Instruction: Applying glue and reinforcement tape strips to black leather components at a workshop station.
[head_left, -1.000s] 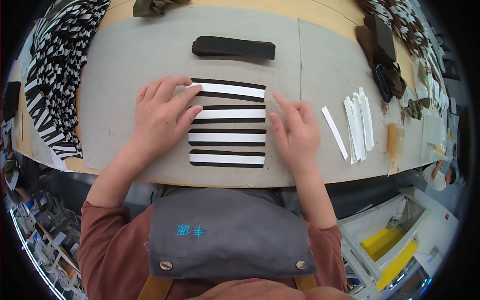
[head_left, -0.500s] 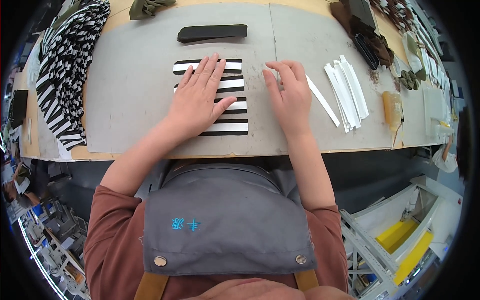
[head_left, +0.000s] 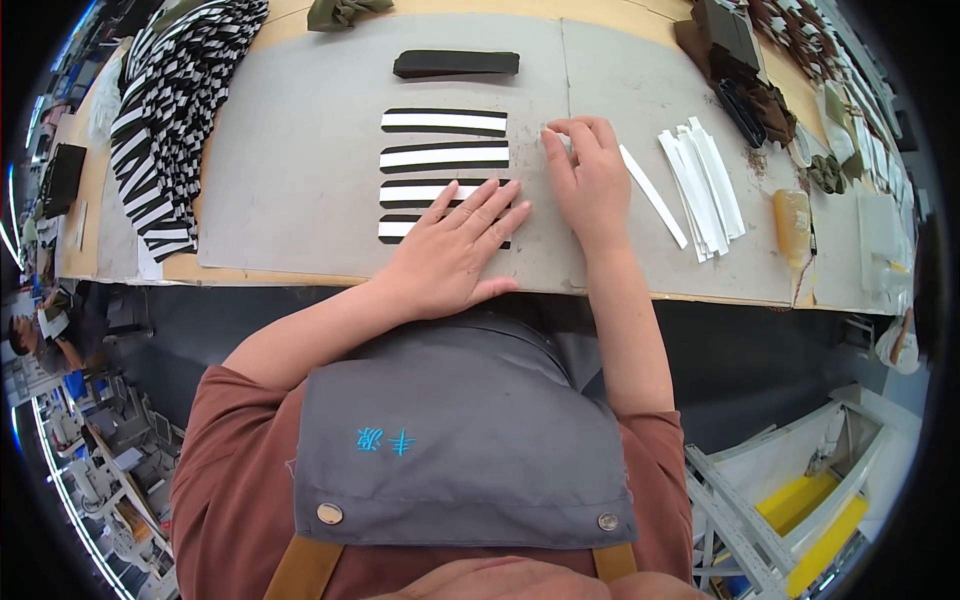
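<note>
Hand, left [head_left: 452, 245]: palm down and flat, fingers a little spread, thumb out to the right near the table edge; fingertips lie over the right part of the third strip, the palm side over the lowest strip.
Hand, right [head_left: 590, 180]: at centre right of the strips, fingers curled, thumb and forefinger tips close together; whether anything is pinched between them, I cannot tell.
Striped strips: four, black with a white band, in a column at upper centre of the frame; top strip [head_left: 445, 121] and second strip [head_left: 445, 157] uncovered, third strip [head_left: 408, 194] and lowest strip [head_left: 400, 230] partly under the left hand.
Black stack [head_left: 456, 64]: above the column, near the top of the frame.
Loose white strip [head_left: 653, 197]: slanted, just right of the right hand.
White strips [head_left: 700, 190]: overlapping bunch, farther right.
Amber bottle [head_left: 790, 228]: right of the bunch, near the table edge.
Black-and-white pile [head_left: 180, 120]: upper left.
Brown cloth [head_left: 770, 105]: upper right.
Grey apron [head_left: 460, 460]: lower centre.
</note>
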